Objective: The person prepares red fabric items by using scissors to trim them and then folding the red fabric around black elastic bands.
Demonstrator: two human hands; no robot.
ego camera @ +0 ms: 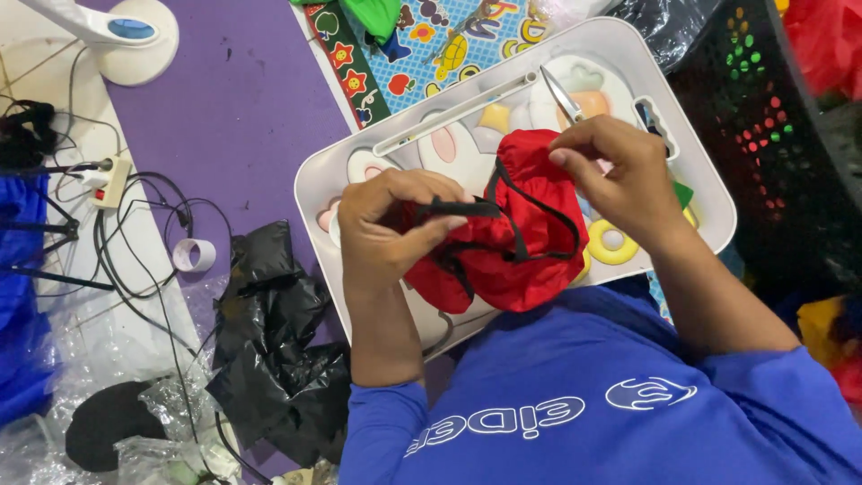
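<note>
- The left hand (pixel 386 224) and right hand (pixel 624 175) both grip a red fabric pouch with black trim (pixel 512 224), which fills the gap between them.
- Just beyond the right hand, small metal scissors (pixel 561 92) jut up from its grip, blocking the way forward.
- Under both hands a white plastic lap tray with cartoon print (pixel 682 144) leaves bare rim beyond the hands.
- Left of the left hand, crumpled black plastic bags (pixel 269 341) and black cables (pixel 135 260) crowd the floor.
- Right of the right hand stands a black perforated basket (pixel 772 135).
- Far beyond the left hand, a purple mat (pixel 242 117) lies open.

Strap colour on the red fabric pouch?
Black strap on the red fabric pouch, pinched by the left hand; head view.
</note>
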